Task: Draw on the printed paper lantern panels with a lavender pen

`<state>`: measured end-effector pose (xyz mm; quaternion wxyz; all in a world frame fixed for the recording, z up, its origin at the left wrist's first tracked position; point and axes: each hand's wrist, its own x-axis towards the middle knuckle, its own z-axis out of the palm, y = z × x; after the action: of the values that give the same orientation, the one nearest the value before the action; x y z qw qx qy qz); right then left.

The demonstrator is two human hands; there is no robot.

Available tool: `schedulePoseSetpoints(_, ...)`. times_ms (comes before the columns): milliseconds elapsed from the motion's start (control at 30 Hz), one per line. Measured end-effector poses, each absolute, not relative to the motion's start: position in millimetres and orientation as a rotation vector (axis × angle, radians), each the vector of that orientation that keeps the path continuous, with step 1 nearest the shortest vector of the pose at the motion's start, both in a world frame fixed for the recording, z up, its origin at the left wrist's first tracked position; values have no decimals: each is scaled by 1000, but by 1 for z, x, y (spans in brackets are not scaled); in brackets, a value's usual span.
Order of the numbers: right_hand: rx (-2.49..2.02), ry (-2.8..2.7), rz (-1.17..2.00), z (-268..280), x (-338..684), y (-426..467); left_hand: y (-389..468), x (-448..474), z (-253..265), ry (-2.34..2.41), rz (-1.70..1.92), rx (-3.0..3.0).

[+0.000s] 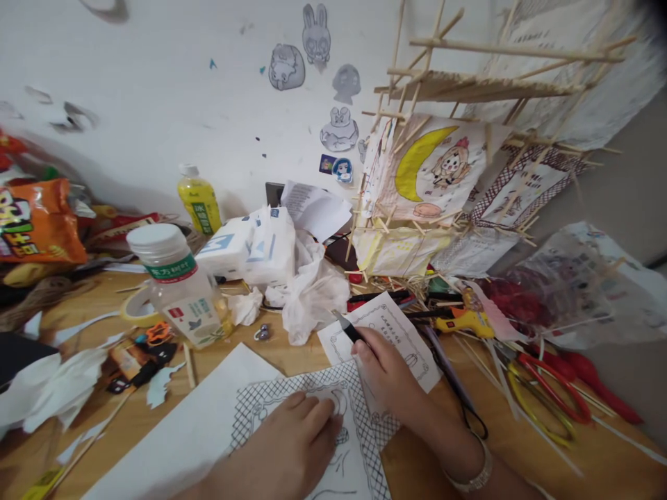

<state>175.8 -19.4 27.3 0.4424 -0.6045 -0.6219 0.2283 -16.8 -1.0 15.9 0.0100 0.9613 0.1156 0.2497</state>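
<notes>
Partly, left hand (292,444) (flat) hides drawing (344,423).

A cluttered home craft desk set against a white wall.

Paper cartoon cut-outs (317,33) are stuck to the wall above a wooden tabletop (521,451) crowded with hobby and household things: a tall frame of thin wooden sticks hung with hand-drawn paper panels (442,167), a yellow glue gun (465,320), red-handled scissors (552,389), a roll of tape (136,307), 2 plastic drink bottles (180,285), white tissue packs (250,243) and an orange snack bag (36,222).
</notes>
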Motion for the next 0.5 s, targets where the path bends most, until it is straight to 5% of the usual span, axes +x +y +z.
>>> schedulePoseSetpoints(500,-979,-998,1179,24,213,-16,0,-23,12,356,695,2944)
